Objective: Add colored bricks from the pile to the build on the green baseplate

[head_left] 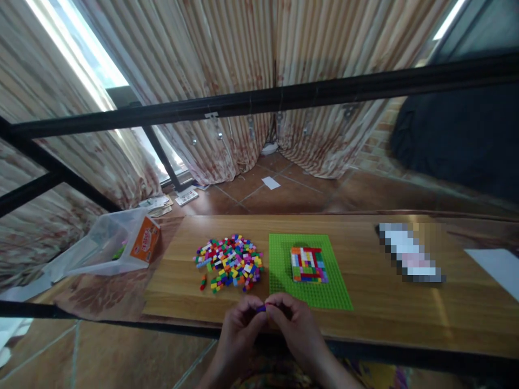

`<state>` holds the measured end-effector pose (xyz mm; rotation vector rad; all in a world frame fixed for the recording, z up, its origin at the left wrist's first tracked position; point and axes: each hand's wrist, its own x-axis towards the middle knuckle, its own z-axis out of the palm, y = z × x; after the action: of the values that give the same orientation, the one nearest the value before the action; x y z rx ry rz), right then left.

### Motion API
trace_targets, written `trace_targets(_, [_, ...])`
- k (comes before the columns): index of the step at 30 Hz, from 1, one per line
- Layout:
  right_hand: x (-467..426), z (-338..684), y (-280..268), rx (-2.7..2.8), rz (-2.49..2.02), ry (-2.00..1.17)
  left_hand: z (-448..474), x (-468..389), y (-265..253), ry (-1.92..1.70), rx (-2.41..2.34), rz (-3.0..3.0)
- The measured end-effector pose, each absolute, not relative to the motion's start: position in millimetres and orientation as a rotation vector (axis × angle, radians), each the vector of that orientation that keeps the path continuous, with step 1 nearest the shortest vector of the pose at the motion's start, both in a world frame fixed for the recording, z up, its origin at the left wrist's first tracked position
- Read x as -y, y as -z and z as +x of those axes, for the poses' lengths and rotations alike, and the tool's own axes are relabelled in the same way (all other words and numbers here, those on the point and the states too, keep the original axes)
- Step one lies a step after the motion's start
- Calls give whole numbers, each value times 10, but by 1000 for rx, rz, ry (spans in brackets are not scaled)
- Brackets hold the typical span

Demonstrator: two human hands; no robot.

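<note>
Close to the table's near edge, my left hand (245, 320) pinches a small purple brick (260, 309). My right hand (290, 319) meets it fingertip to fingertip, thumb and finger closed at the brick's right end. A speck of red shows between the right fingertips, too small to make out. Beyond my right hand lies a green baseplate (279, 278) bearing a built block of multicoloured bricks (308, 265) with red strips on top. A heap of loose bricks (231, 262) spreads to the left of the baseplate, and a few joined bricks (203, 282) lie just off its near side.
A clear plastic bin (117, 243) with an orange label stands left of the wooden table (365, 308). A blurred-out phone-like object (409, 253) and a white sheet (497, 270) lie on the right. A black metal bar (259, 102) crosses the view beyond the table.
</note>
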<state>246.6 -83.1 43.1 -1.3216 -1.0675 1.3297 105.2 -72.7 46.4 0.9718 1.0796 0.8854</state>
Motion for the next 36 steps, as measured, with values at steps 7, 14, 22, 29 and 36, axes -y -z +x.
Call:
trace_targets(7, [931, 2596, -335, 846, -1278, -1413, 1164, 710, -410, -782, -1057, 1002])
trace_targets(14, [850, 3051, -410, 763, -1286, -1233, 1061, 468, -310, -915, -1242, 1432])
trace_targets(22, [601, 3600, -369, 1175, -1680, -617, 852, 165, -188, -1037, -1382, 2122])
trace_targets(29, [246, 3660, -298, 1427, -1613, -265, 865, 156, -109, -1122, -1390, 2320])
trace_targets(36, [150, 3648, -189, 1388, -1589, -189, 861, 186, -109, -1107, -1400, 2297])
